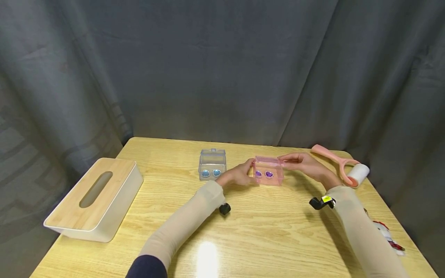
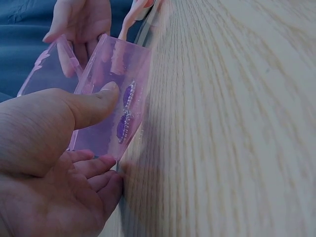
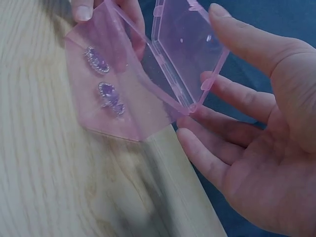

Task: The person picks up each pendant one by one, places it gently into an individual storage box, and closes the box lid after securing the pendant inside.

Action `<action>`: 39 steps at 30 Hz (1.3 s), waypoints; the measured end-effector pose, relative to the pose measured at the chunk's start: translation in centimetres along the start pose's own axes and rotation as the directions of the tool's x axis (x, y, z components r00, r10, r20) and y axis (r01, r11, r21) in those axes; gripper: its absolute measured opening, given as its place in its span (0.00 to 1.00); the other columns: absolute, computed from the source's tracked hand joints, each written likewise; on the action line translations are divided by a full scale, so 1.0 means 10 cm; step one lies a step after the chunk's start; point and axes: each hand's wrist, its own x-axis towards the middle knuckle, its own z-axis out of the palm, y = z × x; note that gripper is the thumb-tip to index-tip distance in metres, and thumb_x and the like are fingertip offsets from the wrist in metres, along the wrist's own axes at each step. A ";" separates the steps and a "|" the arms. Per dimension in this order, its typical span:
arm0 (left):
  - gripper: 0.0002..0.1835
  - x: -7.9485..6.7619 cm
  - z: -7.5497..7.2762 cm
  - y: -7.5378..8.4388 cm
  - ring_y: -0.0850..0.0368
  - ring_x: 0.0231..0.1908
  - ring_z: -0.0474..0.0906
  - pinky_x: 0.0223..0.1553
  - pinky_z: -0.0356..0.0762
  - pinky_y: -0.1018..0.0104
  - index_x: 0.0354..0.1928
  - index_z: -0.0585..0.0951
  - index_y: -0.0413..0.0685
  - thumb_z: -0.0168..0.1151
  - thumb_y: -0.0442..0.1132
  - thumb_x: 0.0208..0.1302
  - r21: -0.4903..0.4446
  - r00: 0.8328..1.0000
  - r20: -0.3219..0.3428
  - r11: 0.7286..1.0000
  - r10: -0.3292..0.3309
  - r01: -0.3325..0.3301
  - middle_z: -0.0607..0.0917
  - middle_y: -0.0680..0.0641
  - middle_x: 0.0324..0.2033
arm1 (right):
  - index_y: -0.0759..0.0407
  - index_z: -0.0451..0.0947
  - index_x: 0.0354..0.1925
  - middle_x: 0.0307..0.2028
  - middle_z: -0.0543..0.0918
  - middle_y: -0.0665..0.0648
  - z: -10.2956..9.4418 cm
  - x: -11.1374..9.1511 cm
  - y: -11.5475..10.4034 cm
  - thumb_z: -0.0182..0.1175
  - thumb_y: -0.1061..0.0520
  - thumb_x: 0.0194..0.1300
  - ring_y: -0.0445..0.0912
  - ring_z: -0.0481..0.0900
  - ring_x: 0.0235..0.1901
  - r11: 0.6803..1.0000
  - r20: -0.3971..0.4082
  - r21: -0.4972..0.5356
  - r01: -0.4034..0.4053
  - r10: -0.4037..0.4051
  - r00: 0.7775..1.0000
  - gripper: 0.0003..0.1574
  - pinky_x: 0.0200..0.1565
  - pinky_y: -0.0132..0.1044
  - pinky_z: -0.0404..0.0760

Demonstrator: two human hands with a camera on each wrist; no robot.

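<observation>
A clear pink plastic box (image 1: 274,180) stands on the table with its hinged lid (image 3: 190,44) raised. Two purple gems with sparkling rims (image 1: 269,175) lie inside it. My left hand (image 1: 240,174) grips the box's left end, the thumb (image 2: 101,101) on one side and the fingers curled below. At the other end, my right hand (image 1: 304,165) holds the lid by its edge between thumb and fingers. Just left of my left hand sits a clear bluish box (image 1: 213,157), lid up, with two blue gems (image 1: 216,173) in it.
A white tissue box (image 1: 121,197) with a wooden top stands at the table's left. On the right lie a pink-handled lint roller (image 1: 359,173) and, partly behind my right sleeve, a small white-and-red item (image 1: 386,233). Grey curtains (image 1: 208,69) hang behind the table (image 1: 271,231).
</observation>
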 end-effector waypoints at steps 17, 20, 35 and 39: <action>0.50 0.01 0.03 -0.02 0.43 0.79 0.57 0.81 0.53 0.49 0.82 0.50 0.49 0.71 0.44 0.66 -0.017 1.000 -0.017 1.000 0.025 -0.026 0.62 0.40 0.79 | 0.67 0.76 0.65 0.74 0.68 0.69 0.13 -0.02 0.06 0.70 0.58 0.66 0.66 0.72 0.69 0.998 -0.004 -0.066 0.014 -0.015 1.000 0.32 0.58 0.25 0.79; 0.51 0.00 0.03 -0.02 0.43 0.80 0.56 0.81 0.52 0.49 0.82 0.48 0.50 0.70 0.44 0.67 -0.007 1.000 -0.011 1.000 0.019 -0.019 0.61 0.41 0.79 | 0.69 0.75 0.65 0.74 0.67 0.70 0.15 -0.03 0.09 0.70 0.61 0.65 0.65 0.72 0.68 0.996 -0.001 -0.079 0.046 -0.046 0.999 0.32 0.63 0.34 0.80; 0.54 0.00 0.00 -0.03 0.42 0.80 0.56 0.80 0.53 0.46 0.83 0.37 0.62 0.65 0.55 0.70 0.002 0.998 0.021 0.999 0.055 -0.055 0.61 0.43 0.80 | 0.73 0.76 0.61 0.73 0.65 0.73 0.23 -0.03 0.09 0.72 0.66 0.61 0.70 0.68 0.69 0.988 0.001 -0.118 0.101 -0.101 0.995 0.31 0.68 0.67 0.69; 0.49 0.01 -0.01 -0.03 0.42 0.81 0.53 0.80 0.52 0.43 0.83 0.37 0.66 0.55 0.63 0.74 -0.038 0.999 0.032 0.999 0.034 -0.033 0.59 0.43 0.81 | 0.72 0.76 0.61 0.73 0.65 0.73 0.22 -0.03 0.09 0.72 0.66 0.61 0.69 0.66 0.71 0.986 -0.001 -0.128 0.103 -0.104 0.995 0.31 0.69 0.67 0.67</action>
